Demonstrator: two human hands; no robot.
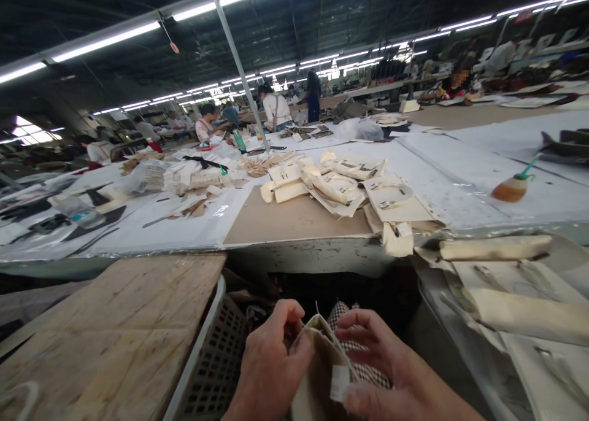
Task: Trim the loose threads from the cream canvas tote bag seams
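Note:
A cream canvas bag [317, 366], low in front of me, has its pointed open end facing up and a white label [339, 382] on its side. My left hand [276, 359] pinches the bag's left edge between thumb and bent fingers. My right hand [386, 363] is at the bag's right side with fingers curved and spread apart, slightly blurred. Its thumb lies by the label; whether it presses on the cloth is unclear. Behind the bag shows brown-and-white checked cloth [372, 372].
Stacked cream bags with handles [340, 188] lie on the worktable [294, 227]; more bag pieces [519, 292] pile at right. A glue bottle [510, 189] stands on the table's right. At left are a wooden board [105, 329] and plastic basket [216, 353]. People work farther back.

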